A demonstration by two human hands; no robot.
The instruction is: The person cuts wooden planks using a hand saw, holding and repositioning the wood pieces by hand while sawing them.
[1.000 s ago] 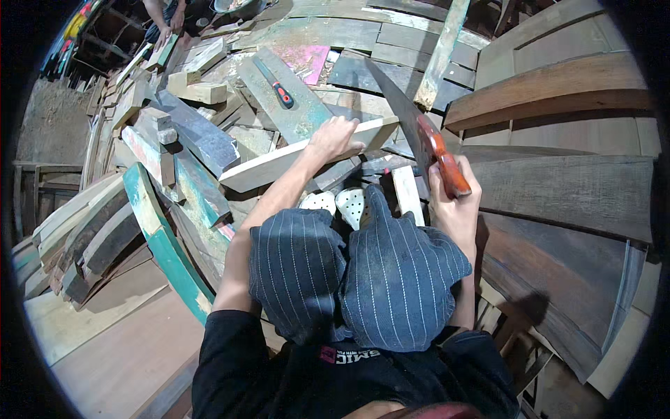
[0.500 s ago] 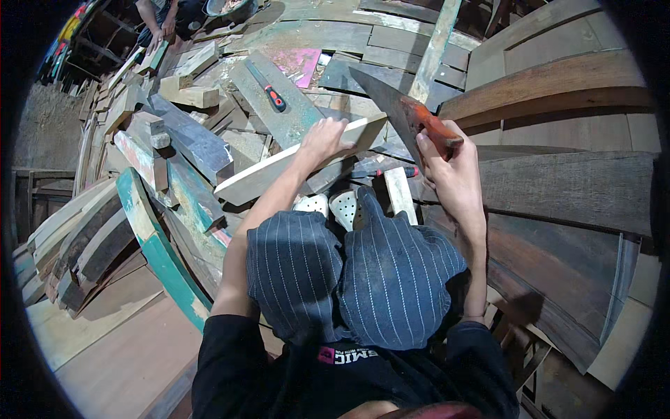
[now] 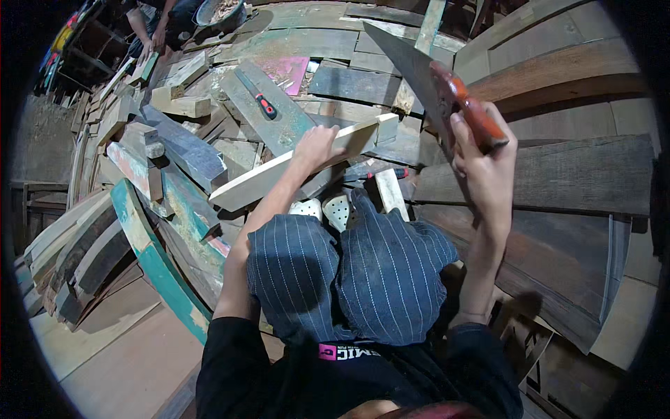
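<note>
My left hand (image 3: 316, 148) is closed over the upper edge of a pale wooden board (image 3: 255, 180), which slants up to the right in front of my knees. Near the board's right end a thin line crosses it; whether it is a cut or a joint I cannot tell. My right hand (image 3: 488, 164) is wrapped round the orange-brown handle of a handsaw (image 3: 410, 68). The blade points away and to the left, apart from the board. Beyond my left hand, a chisel-like tool with a red and black handle (image 3: 266, 106) lies on a plank (image 3: 279, 133).
Timber offcuts (image 3: 185, 143) are heaped on the left, with a curved green-painted piece (image 3: 150, 244) nearer. Another red-and-black-handled tool (image 3: 396, 173) lies past my knees, beside a short pale stick (image 3: 391, 192). Dark boards (image 3: 544, 171) stand on the right. A person's hands (image 3: 152, 43) are at far left.
My right hand has moved the handsaw to the right and away from the board's end. My left hand keeps its grip on the board. The view has shifted slightly.
</note>
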